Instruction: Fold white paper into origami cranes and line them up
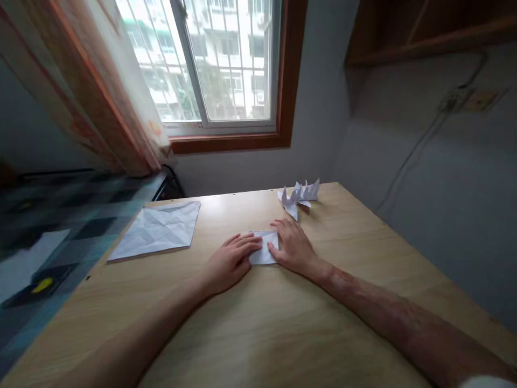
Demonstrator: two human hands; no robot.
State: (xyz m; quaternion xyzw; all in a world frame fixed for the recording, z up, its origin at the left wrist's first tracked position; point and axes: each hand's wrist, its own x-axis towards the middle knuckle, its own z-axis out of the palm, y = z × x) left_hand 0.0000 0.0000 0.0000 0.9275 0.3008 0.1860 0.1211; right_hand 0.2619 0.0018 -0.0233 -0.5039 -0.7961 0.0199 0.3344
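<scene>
A small folded piece of white paper (264,250) lies flat on the wooden table (226,334), between my two hands. My left hand (234,258) rests on its left side, fingers stretched out with the tips over the paper. At the paper's right edge is my right hand (294,245), its thumb on the paper and its fingers spread toward the far corner. Neither hand grips it. Just beyond my right hand stand several folded white paper pieces (299,196) with pointed tips.
Creased white sheets (161,226) lie at the table's left edge. Left of the table is a checked bed (81,210) with a white paper (34,258) on it. A curtained window (234,64) is ahead; a wall shelf (428,48) hangs at upper right.
</scene>
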